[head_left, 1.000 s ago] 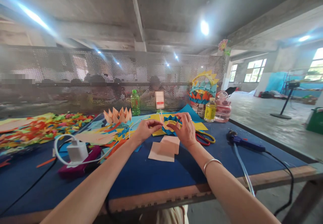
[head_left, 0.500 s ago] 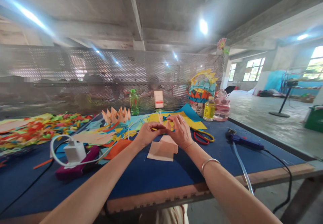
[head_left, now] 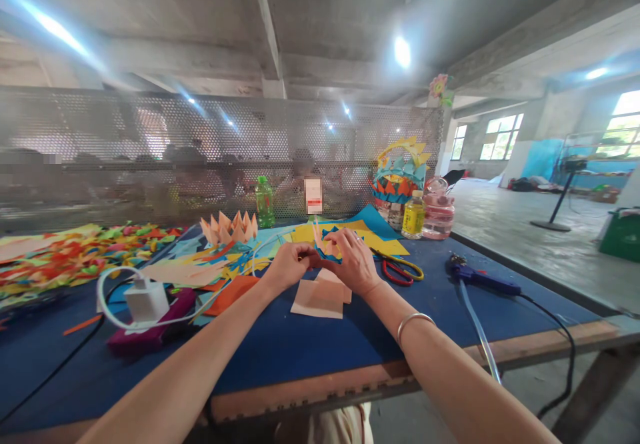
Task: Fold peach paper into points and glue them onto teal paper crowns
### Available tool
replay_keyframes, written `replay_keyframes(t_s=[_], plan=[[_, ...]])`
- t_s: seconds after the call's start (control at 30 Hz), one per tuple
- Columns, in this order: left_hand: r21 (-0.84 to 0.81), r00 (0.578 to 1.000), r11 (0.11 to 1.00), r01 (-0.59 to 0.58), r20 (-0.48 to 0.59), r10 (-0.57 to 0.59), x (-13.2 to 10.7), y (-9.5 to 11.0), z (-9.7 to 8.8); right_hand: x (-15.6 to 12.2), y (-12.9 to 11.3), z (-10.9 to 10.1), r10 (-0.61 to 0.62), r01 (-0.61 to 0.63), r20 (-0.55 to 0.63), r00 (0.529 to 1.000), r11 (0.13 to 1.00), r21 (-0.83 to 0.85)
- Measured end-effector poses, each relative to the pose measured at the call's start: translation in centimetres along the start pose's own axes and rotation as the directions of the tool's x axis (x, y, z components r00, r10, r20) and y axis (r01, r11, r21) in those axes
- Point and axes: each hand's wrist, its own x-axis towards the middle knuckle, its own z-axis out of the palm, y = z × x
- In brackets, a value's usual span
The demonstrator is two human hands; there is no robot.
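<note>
My left hand (head_left: 289, 267) and my right hand (head_left: 353, 262) meet over the blue table (head_left: 280, 344), both pinched on a small folded paper piece (head_left: 326, 247) of blue and orange with pointed tips. The piece is held a little above two peach paper squares (head_left: 320, 294) that lie flat just below my hands. A silver bangle (head_left: 415, 324) circles my right wrist.
Red-and-yellow scissors (head_left: 400, 269) lie right of my hands, a blue glue gun (head_left: 475, 277) with its cable farther right. A white charger (head_left: 145, 301) on a magenta object sits left. Colourful paper scraps (head_left: 75, 251), a peach paper crown (head_left: 230, 227), bottles (head_left: 414, 217) and a mesh screen (head_left: 200, 157) stand behind.
My hands have drawn closer together and a little nearer to me, and the folded blue-and-orange piece has come up off the yellow paper between my fingers.
</note>
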Motion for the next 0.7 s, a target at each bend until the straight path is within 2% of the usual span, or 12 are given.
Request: replay_keyframes(t_s=[0.33, 0.53, 0.7], plan=[[-0.077, 0.998, 0.996, 0.051, 0.047, -0.048, 0.33, -0.85, 0.40, 0.11, 0.04, -0.24, 0.023, -0.022, -0.020, 1.000, 1.000, 0.022], [-0.173, 0.998, 0.983, 0.066, 0.019, -0.064, 0.06, -0.21, 0.05, 0.24, -0.03, -0.49, 0.068, -0.066, -0.045, 0.997, 0.997, 0.052], [-0.227, 0.998, 0.974, 0.025, -0.047, -0.036, 0.00, -0.08, -0.21, 0.13, 0.13, -0.47, 0.147, -0.141, -0.091, 0.985, 0.988, 0.069]])
